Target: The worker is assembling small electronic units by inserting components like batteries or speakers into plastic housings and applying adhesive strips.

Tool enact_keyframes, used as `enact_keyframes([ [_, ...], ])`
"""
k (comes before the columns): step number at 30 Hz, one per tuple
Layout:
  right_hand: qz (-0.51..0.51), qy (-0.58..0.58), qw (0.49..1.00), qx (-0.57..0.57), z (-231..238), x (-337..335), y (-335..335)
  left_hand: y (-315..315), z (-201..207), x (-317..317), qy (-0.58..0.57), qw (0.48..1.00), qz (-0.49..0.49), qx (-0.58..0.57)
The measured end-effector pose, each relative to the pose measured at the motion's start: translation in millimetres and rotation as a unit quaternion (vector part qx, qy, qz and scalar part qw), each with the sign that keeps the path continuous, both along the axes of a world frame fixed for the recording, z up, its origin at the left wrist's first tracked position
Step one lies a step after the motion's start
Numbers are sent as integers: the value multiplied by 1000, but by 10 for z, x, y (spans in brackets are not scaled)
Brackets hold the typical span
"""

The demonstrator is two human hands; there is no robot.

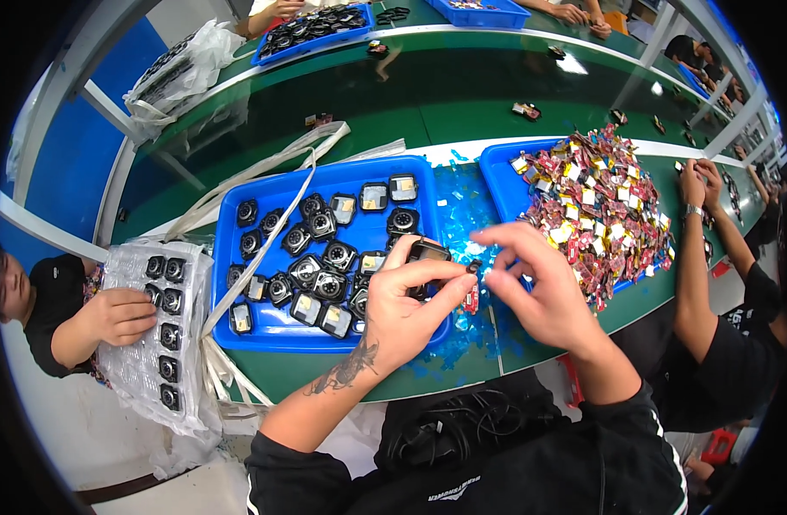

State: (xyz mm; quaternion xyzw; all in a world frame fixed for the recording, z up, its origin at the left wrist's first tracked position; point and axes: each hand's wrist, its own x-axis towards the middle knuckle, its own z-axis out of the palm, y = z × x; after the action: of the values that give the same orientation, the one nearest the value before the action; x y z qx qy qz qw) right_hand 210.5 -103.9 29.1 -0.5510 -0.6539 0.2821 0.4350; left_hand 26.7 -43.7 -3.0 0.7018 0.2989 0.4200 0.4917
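Observation:
My left hand (404, 300) grips a small black square camera-like module (428, 254) over the right edge of a blue tray (269, 330). Several similar black modules (312, 270) lie in that tray, some lens up, some screen up. My right hand (535, 287) hovers just to the right, thumb and forefinger pinched at a tiny part that I cannot make out, close to a small red piece (471, 296) hanging by the module. Clear blue film scraps (462, 210) litter the green table between the trays.
A second blue tray (496, 172) on the right holds a heap of small red, yellow and white packets (595, 206). A person on the left handles a plastic blister sheet of black modules (166, 326). Another person's arms (694, 257) rest at the right. White straps (256, 249) cross the table.

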Motion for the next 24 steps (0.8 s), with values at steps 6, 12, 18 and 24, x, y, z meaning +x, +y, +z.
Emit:
enact_keyframes([
  [6,-22,199,978,57,-131,-133,66,30,-4,-11,-41,997,-47,-44],
  [12,-77,94,991,60,-21,-106,68,60,-33,-26,-93,983,-38,-152],
  [18,-64,77,994,29,-48,-203,58,5,-16,34,-203,952,-92,-211],
  [24,-90,-132,966,202,14,-316,112,-14,-55,56,-191,950,-82,-231],
])
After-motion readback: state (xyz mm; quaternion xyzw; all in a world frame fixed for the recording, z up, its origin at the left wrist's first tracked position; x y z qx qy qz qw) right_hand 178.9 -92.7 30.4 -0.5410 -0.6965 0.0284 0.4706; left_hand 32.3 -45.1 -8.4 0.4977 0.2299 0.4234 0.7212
